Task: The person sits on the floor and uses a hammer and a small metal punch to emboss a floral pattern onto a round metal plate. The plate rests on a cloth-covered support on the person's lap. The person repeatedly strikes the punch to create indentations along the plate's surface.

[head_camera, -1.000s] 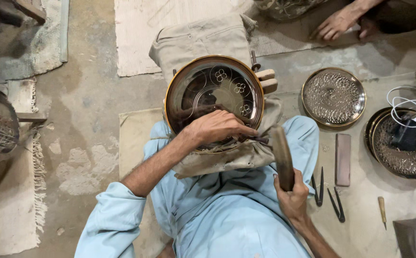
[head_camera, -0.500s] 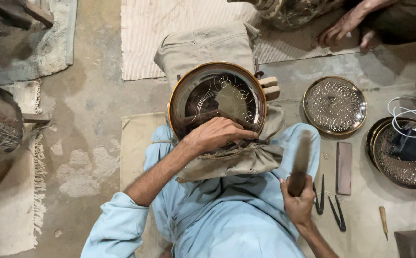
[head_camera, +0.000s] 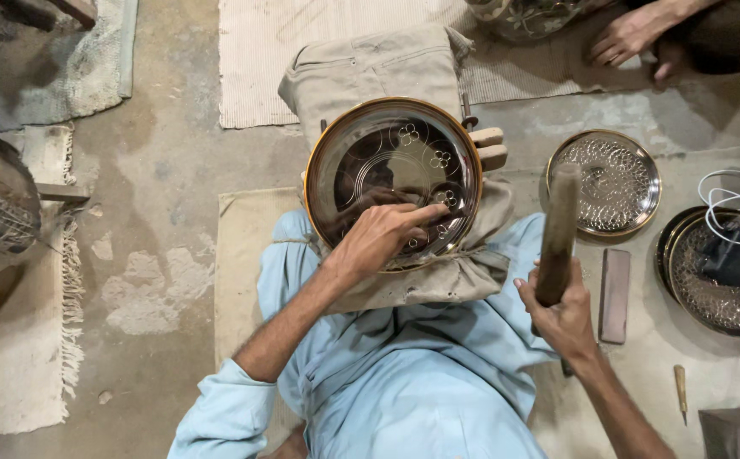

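Since the earlier frame we have raised the wooden mallet (head_camera: 559, 234), gripped closed in our right hand (head_camera: 565, 319), while our left hand (head_camera: 378, 238) rests loosely curled on the engraved brass plate (head_camera: 393, 183).

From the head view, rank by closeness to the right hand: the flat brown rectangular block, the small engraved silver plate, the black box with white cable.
1. Flat brown rectangular block, just beside the right hand.
2. Small engraved silver plate, above it.
3. Black box with white cable, far right.

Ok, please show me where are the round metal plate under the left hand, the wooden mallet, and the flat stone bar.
round metal plate (head_camera: 387, 144), head view, upper inner surface
wooden mallet (head_camera: 558, 229), head view, middle of shaft
flat stone bar (head_camera: 615, 295), head view, its centre
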